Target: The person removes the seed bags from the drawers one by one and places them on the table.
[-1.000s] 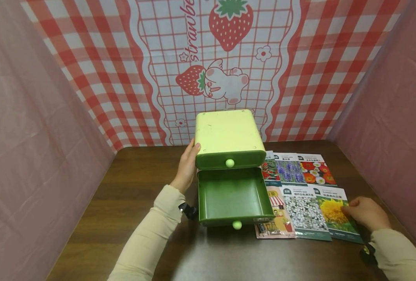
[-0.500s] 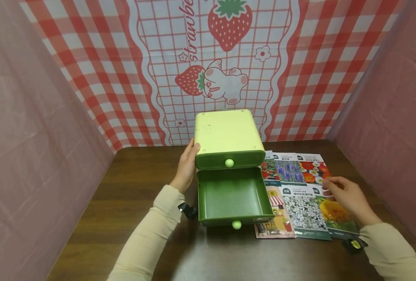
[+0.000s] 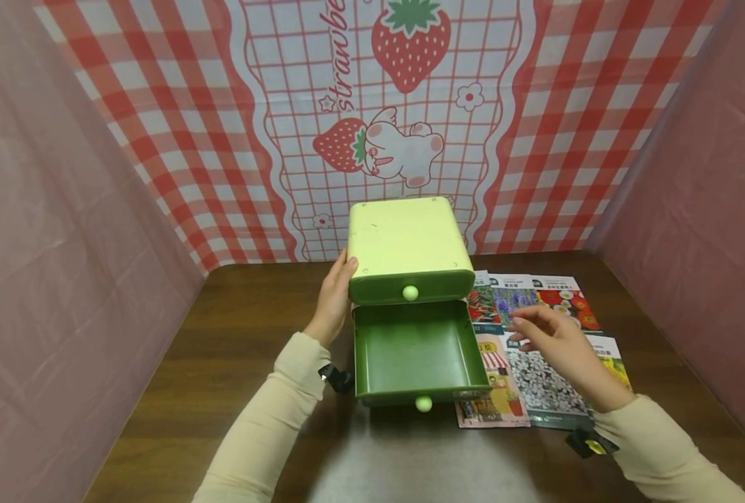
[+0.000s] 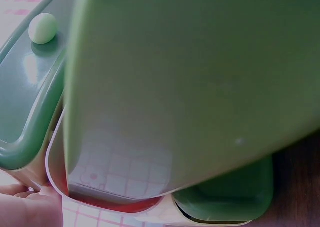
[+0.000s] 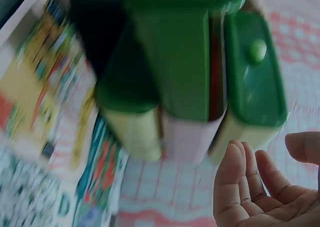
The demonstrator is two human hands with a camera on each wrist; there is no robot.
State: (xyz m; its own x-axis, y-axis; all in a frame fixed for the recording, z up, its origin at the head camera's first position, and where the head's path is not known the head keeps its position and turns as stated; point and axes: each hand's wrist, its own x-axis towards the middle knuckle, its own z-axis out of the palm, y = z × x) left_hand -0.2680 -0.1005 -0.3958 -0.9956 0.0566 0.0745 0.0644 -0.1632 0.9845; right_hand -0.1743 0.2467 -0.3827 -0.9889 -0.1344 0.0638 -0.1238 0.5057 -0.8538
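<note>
A small cream drawer cabinet (image 3: 410, 237) with green drawer fronts stands mid-table. Its top drawer (image 5: 257, 82) is pushed in, while the middle drawer (image 3: 388, 398) is pulled out, with nothing visible inside. My left hand (image 3: 331, 297) rests against the cabinet's left side, thumb near the top front edge; in the left wrist view the fingers (image 4: 27, 207) are partly hidden at the lower left. Over the flower seed packets hovers my right hand (image 3: 561, 353), its fingers slightly bent and nothing in them. Beneath it lies the white-flower packet (image 3: 542, 384).
Right of the cabinet, several packets lie in two rows: purple flowers (image 3: 504, 300), red poppies (image 3: 589, 318), a pink packet (image 3: 504, 402) partly under the open drawer, and yellow flowers (image 3: 618, 367). A checked strawberry cloth (image 3: 284, 140) hangs behind; pink drapes (image 3: 64, 209) flank the table.
My right hand has moved left from the yellow-flower packet, across the packets toward the open drawer. The left hand, cabinet and packets keep their places.
</note>
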